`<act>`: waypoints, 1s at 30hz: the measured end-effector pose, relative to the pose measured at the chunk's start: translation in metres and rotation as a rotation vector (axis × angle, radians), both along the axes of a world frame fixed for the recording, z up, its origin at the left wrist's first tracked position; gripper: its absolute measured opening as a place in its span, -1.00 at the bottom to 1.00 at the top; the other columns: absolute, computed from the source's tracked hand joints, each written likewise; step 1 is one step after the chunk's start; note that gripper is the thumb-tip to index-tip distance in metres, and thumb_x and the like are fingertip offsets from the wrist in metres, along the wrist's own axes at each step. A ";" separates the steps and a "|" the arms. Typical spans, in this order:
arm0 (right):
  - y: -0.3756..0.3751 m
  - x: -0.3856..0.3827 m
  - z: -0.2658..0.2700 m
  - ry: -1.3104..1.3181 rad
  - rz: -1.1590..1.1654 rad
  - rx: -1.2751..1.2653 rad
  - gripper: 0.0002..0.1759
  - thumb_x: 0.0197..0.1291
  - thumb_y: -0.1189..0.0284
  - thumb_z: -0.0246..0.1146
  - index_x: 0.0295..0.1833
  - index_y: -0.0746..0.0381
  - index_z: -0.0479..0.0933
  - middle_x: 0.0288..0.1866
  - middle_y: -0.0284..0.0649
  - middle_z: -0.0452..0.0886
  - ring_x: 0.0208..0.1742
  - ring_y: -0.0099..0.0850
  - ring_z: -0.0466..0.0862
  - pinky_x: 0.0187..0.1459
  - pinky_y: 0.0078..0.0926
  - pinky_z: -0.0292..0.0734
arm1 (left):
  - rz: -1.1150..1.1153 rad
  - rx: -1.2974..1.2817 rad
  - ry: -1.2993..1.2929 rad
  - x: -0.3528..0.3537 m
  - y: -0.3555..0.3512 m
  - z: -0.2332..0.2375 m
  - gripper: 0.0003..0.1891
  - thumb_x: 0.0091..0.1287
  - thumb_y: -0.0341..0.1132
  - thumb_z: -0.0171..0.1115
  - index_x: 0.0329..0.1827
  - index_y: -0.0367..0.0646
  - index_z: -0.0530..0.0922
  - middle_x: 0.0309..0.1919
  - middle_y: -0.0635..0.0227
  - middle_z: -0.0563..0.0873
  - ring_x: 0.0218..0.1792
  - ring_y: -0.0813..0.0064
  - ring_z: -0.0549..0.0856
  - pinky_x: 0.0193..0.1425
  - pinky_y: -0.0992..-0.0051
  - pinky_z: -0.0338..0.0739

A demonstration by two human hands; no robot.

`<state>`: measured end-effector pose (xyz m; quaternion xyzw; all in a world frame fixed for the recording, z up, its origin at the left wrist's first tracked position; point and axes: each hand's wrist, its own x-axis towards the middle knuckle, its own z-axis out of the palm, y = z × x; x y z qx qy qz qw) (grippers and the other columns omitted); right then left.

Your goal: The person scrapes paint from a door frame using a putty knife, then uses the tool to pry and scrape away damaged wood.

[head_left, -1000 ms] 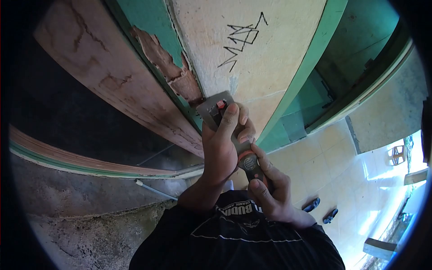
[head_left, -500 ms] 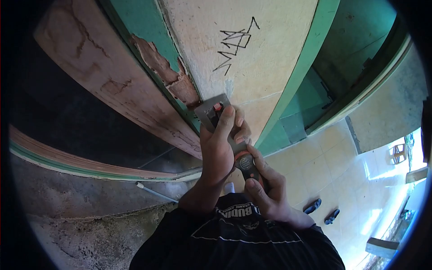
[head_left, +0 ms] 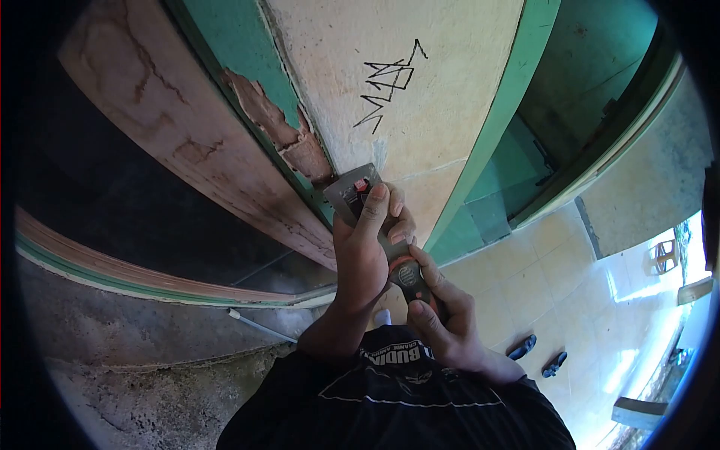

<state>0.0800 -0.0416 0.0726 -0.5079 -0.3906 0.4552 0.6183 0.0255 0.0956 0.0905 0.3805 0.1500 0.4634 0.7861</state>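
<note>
A wide-bladed putty knife (head_left: 349, 187) with a grey metal blade and a black and red handle is in both my hands. My left hand (head_left: 364, 240) is closed around the blade, its thumb laid flat on the face. Below it, my right hand (head_left: 446, 311) is wrapped around the handle, thumb on top. In this view the blade's front edge overlaps the lower end of a damaged door frame (head_left: 274, 124), where green paint has come away and brown wood shows.
A cream wall (head_left: 442, 90) with black zigzag scribbles stands ahead, beside a green frame (head_left: 495, 124) on the right. Dark sandals (head_left: 521, 346) lie on the tiled floor (head_left: 495, 300). A pale rod (head_left: 259, 324) lies at lower left, and a small stool (head_left: 664, 256) stands far right.
The view has shifted slightly, and the blade sits a little lower in it. Both hands keep the same hold on the putty knife.
</note>
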 end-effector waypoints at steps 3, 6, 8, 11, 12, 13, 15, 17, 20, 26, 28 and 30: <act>0.001 0.000 0.007 -0.004 -0.009 0.005 -0.38 0.29 0.51 0.09 0.42 0.39 0.09 -0.13 -0.17 0.59 -0.20 -0.64 0.44 -0.07 -0.66 0.35 | -0.010 0.056 -0.003 -0.001 0.002 0.003 -0.74 0.42 -0.22 0.06 -0.40 -0.18 0.37 -0.52 0.44 0.42 -0.62 0.66 0.35 -0.54 0.62 0.21; -0.001 0.001 0.004 -0.005 -0.011 0.013 -0.38 0.29 0.51 0.09 0.42 0.40 0.09 -0.09 -0.14 0.58 -0.16 -0.62 0.45 -0.05 -0.65 0.35 | -0.079 0.058 -0.030 -0.001 0.000 0.007 -0.74 0.42 -0.22 0.06 -0.40 -0.18 0.37 -0.53 0.44 0.41 -0.63 0.67 0.34 -0.54 0.62 0.21; 0.002 0.003 0.003 -0.026 -0.017 0.039 -0.38 0.28 0.51 0.10 0.42 0.40 0.09 -0.05 -0.10 0.58 -0.12 -0.60 0.46 -0.03 -0.65 0.36 | 0.000 0.007 -0.013 0.001 -0.001 0.000 -0.73 0.43 -0.21 0.05 -0.40 -0.18 0.37 -0.55 0.44 0.41 -0.63 0.67 0.34 -0.54 0.63 0.20; 0.001 0.001 0.003 -0.043 -0.024 0.059 -0.37 0.28 0.52 0.10 0.42 0.42 0.08 0.08 0.00 0.54 0.04 -0.53 0.47 0.07 -0.61 0.34 | -0.049 0.041 -0.028 0.001 0.001 0.010 -0.73 0.43 -0.21 0.05 -0.40 -0.18 0.36 -0.53 0.44 0.41 -0.62 0.67 0.34 -0.55 0.63 0.20; 0.000 0.001 0.008 -0.001 -0.011 0.051 -0.37 0.28 0.52 0.10 0.42 0.42 0.07 0.13 0.04 0.51 0.10 -0.50 0.45 0.11 -0.58 0.31 | -0.107 0.039 -0.042 -0.001 0.001 0.012 -0.74 0.43 -0.22 0.05 -0.40 -0.18 0.36 -0.53 0.44 0.41 -0.62 0.67 0.34 -0.54 0.63 0.19; 0.001 0.002 0.011 0.036 0.001 0.053 -0.36 0.28 0.52 0.10 0.42 0.43 0.07 0.18 0.07 0.48 0.17 -0.47 0.43 0.16 -0.56 0.29 | -0.104 0.039 -0.040 -0.003 0.000 0.008 -0.74 0.43 -0.22 0.05 -0.40 -0.18 0.36 -0.53 0.44 0.41 -0.62 0.67 0.34 -0.54 0.63 0.19; -0.001 0.002 0.007 0.023 0.012 0.045 -0.36 0.29 0.52 0.10 0.42 0.43 0.06 0.18 0.07 0.48 0.17 -0.47 0.43 0.16 -0.56 0.29 | 0.007 0.016 -0.024 -0.001 -0.001 0.001 -0.74 0.43 -0.23 0.04 -0.40 -0.17 0.36 -0.52 0.43 0.41 -0.62 0.67 0.33 -0.54 0.64 0.19; 0.001 0.004 0.007 0.015 0.016 0.034 -0.37 0.29 0.52 0.09 0.42 0.43 0.06 0.18 0.07 0.48 0.17 -0.46 0.43 0.17 -0.56 0.29 | 0.007 0.036 -0.018 0.001 0.000 0.009 -0.75 0.43 -0.23 0.05 -0.39 -0.18 0.36 -0.51 0.43 0.41 -0.62 0.67 0.33 -0.54 0.64 0.19; -0.001 0.004 0.013 -0.019 0.025 0.070 -0.37 0.30 0.51 0.09 0.42 0.42 0.06 0.06 0.01 0.54 0.01 -0.53 0.48 0.07 -0.60 0.33 | -0.052 0.021 -0.015 -0.004 0.000 0.010 -0.75 0.43 -0.23 0.04 -0.38 -0.17 0.36 -0.50 0.43 0.41 -0.62 0.66 0.33 -0.54 0.64 0.20; 0.000 0.007 0.011 -0.030 0.055 0.044 -0.36 0.31 0.50 0.08 0.44 0.41 0.04 -0.13 -0.20 0.54 -0.27 -0.63 0.41 -0.14 -0.70 0.34 | -0.050 0.014 0.001 -0.002 0.001 0.006 -0.73 0.43 -0.17 0.03 -0.38 -0.16 0.36 -0.52 0.44 0.40 -0.62 0.66 0.33 -0.54 0.62 0.23; 0.000 0.007 0.014 0.008 0.042 0.094 -0.36 0.31 0.50 0.08 0.44 0.41 0.04 -0.14 -0.21 0.54 -0.26 -0.63 0.42 -0.15 -0.71 0.34 | -0.134 -0.002 -0.049 -0.003 0.003 0.010 -0.74 0.43 -0.19 0.04 -0.37 -0.16 0.37 -0.50 0.44 0.40 -0.62 0.66 0.33 -0.54 0.61 0.24; -0.003 0.007 0.014 0.020 0.055 0.066 -0.36 0.31 0.51 0.08 0.44 0.42 0.04 -0.15 -0.21 0.54 -0.25 -0.63 0.42 -0.15 -0.71 0.34 | -0.067 0.008 -0.036 -0.001 -0.001 0.008 -0.74 0.44 -0.19 0.03 -0.38 -0.17 0.37 -0.52 0.44 0.40 -0.62 0.66 0.33 -0.54 0.62 0.23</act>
